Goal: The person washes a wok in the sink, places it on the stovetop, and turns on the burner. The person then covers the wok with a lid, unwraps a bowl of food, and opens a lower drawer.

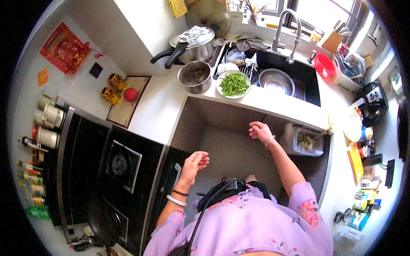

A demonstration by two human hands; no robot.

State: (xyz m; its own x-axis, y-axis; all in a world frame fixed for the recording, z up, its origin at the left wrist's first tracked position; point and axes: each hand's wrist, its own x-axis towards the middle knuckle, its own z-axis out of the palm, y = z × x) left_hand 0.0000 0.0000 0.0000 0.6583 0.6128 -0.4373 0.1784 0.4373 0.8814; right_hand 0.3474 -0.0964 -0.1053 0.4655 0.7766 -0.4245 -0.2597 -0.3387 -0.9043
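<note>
My left hand [196,165] is held in the air in front of my body, its fingers loosely stretched and nothing in them. Farther forward and to the right, my right hand [259,131] hangs below the counter edge with slightly bent fingers, also without an object. Neither hand touches anything. On the counter ahead stands a white plate [221,91] heaped with green beans [234,84]. Left of it sits a steel pot [194,77] with dark contents I cannot make out. A steel basin [276,82] rests in the black sink [313,87].
A pressure cooker [200,43] stands at the back, its long handles pointing left. A tall faucet [286,32] arches over the sink. A lined waste bin [308,145] hangs below the counter on the right. A gas stove [124,166] with a wok [104,222] lies to my left.
</note>
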